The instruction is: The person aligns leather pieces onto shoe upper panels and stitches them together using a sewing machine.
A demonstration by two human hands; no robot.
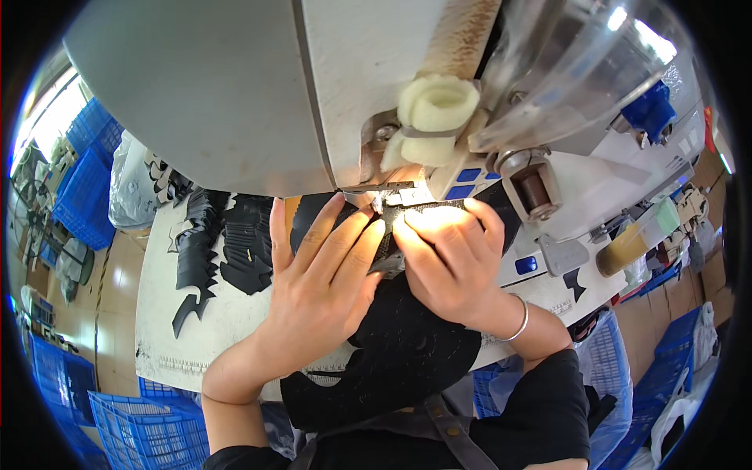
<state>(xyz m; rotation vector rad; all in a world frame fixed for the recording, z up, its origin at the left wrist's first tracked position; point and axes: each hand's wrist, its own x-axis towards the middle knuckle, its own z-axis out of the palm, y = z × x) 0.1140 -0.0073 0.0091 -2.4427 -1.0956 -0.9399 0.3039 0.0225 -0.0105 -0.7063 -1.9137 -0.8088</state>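
A black fabric piece [415, 325] lies under the head of a lit sewing machine [219, 102] and hangs over the table's front edge onto my lap. My left hand [321, 274] rests on it left of the needle area, fingers stretched and spread. To the right, my right hand [454, 258] has bent fingers closed on the fabric close to the needle area. A darker mesh-like part of the piece shows between the hands. The needle tip itself is hard to make out in the glare.
Stacked black cut pieces [196, 251] lie on the white table [168, 337] at left. A rolled pale felt pad [439, 106] and a thread spool [533, 188] sit at the machine. Blue baskets [149, 431] stand on the floor at both sides. A clear plastic cover [564, 70] is above right.
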